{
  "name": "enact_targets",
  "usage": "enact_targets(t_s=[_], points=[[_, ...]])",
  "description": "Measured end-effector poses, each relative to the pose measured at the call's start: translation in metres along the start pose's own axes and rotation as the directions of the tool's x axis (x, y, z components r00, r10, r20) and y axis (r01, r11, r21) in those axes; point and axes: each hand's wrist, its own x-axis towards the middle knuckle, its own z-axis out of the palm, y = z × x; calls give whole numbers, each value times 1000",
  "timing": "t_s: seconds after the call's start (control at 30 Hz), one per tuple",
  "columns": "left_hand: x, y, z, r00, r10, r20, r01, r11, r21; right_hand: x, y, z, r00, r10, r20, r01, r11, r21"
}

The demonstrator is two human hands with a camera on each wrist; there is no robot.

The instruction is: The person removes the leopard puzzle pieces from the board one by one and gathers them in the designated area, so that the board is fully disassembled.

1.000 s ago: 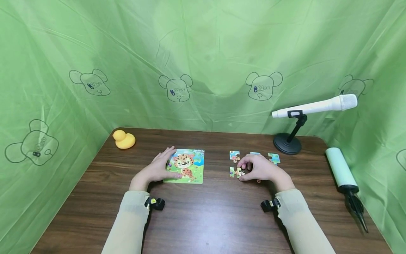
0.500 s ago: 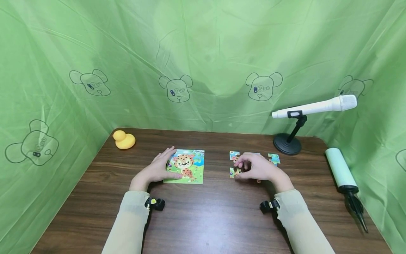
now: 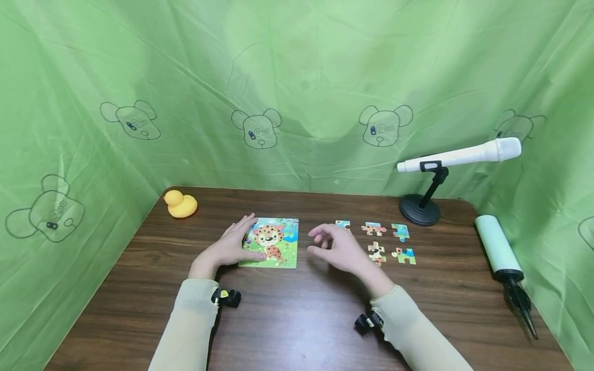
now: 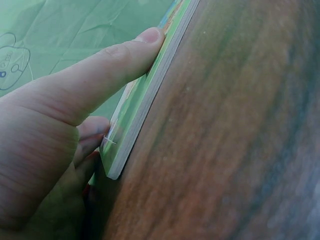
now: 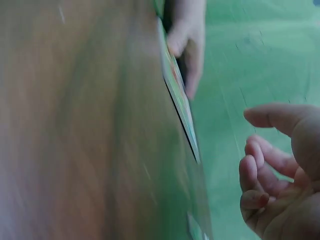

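Observation:
My left hand [image 3: 226, 249] rests on a square leopard puzzle board [image 3: 284, 252] lying on the table. Its thumb [image 4: 132, 55] lies straight across the picture side, while the other fingers spread along the left edge. My right hand [image 3: 341, 248] hovers just right of the board with loosely bent fingers. Thumb and fingertips stand apart in the right wrist view, with nothing between them. Behind and right of that hand lie loose jigsaw pieces, among them a leopard-face piece [image 3: 376, 252], a blue-and-green corner piece [image 3: 401, 231] and a partly covered piece [image 3: 343, 224].
A yellow rubber duck [image 3: 182, 204] sits at the back left of the wooden table [image 3: 278, 319]. A white microphone [image 3: 464, 155] on a black stand [image 3: 419, 210] is at the back right. A pale green hand pump [image 3: 498, 247] lies along the right edge. Green curtains [image 3: 301, 77] surround the table.
My right hand has left the jigsaw pieces and moved left toward the board, uncovering several pieces on the right. My left hand stays in place on the board.

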Motion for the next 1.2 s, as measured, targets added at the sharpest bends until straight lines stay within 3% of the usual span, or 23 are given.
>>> enact_targets(t_s=[0.23, 0.43, 0.9, 1.2], points=[[0, 0, -1, 1000, -1, 2, 1, 1000, 8, 0, -17, 35, 998, 1, 63, 0, 1000, -12], [-2, -1, -2, 1000, 7, -12, -6, 1000, 3, 7, -22, 53, 994, 6, 107, -3, 1000, -28], [1, 2, -1, 1000, 25, -7, -25, 1000, -2, 18, -19, 59, 982, 141, 123, -138, 990, -37], [1, 4, -3, 1000, 7, 7, -7, 1000, 11, 17, -18, 59, 982, 148, 115, -146, 989, -19]])
